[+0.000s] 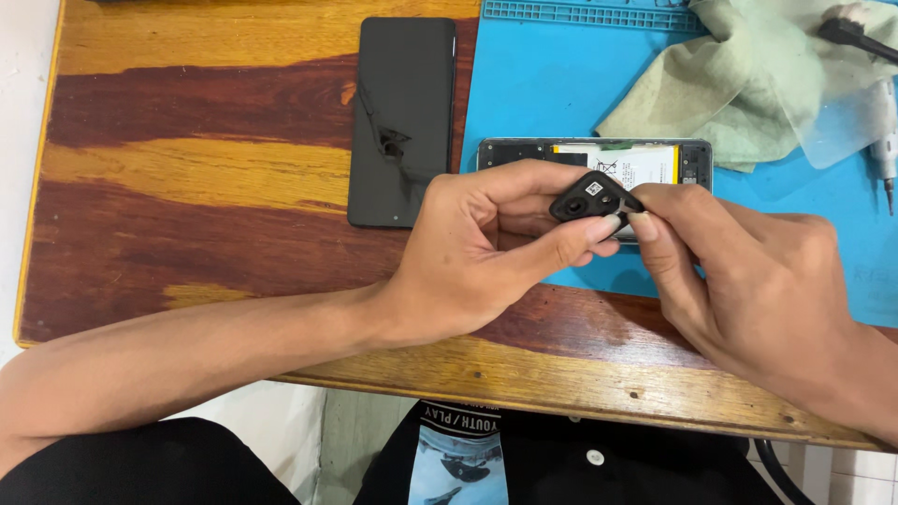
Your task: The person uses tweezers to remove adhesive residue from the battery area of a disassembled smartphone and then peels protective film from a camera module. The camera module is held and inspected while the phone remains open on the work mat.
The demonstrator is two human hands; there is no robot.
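From the head camera we see our left hand (491, 248) curled around a small black camera cover piece (592, 196), gripping it between thumb and fingers just above the near edge of the blue work mat (533, 93). Our right hand (748, 281) meets it from the other side, thumb and forefinger pinched on the piece's right edge, so both hands grasp the same part.

Directly behind the hands, an opened phone body (599, 154) lies flat on the mat, its white battery label showing and its near side hidden by our fingers. To the left, a black back cover (402, 122) rests on the wooden table (187, 187), just beside the mat's edge.

At the far right of the mat we see a crumpled pale green cloth (748, 84), a sheet of clear plastic film (847, 122) partly over it, and a small electric screwdriver (884, 150), well apart from our hands.
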